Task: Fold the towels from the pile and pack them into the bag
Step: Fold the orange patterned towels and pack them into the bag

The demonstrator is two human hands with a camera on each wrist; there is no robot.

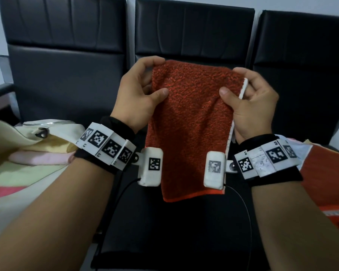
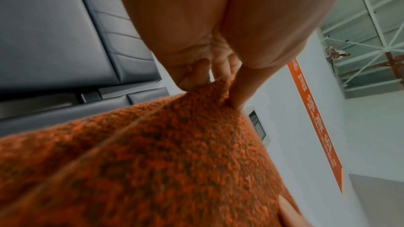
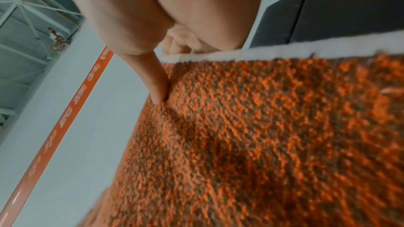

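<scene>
An orange-red terry towel [image 1: 190, 122] with a white edge band hangs folded lengthwise in the air above the middle black seat. My left hand [image 1: 143, 90] pinches its upper left edge, thumb in front and fingers curled behind. My right hand [image 1: 245, 96] grips the upper right edge by the white band. In the left wrist view the towel [image 2: 166, 161] fills the lower frame under my left hand [image 2: 218, 78]. The right wrist view shows the towel [image 3: 262, 135] and my right hand [image 3: 166, 65], thumb pressed into the pile. A cream bag [image 1: 53, 132] lies open at the left.
Folded towels, yellow, pink and green [image 1: 27, 163], lie in or by the bag on the left seat. More orange cloth [image 1: 327, 178] lies on the right seat. Black padded seat backs [image 1: 194, 32] stand straight ahead. Cables hang from both wrist cameras.
</scene>
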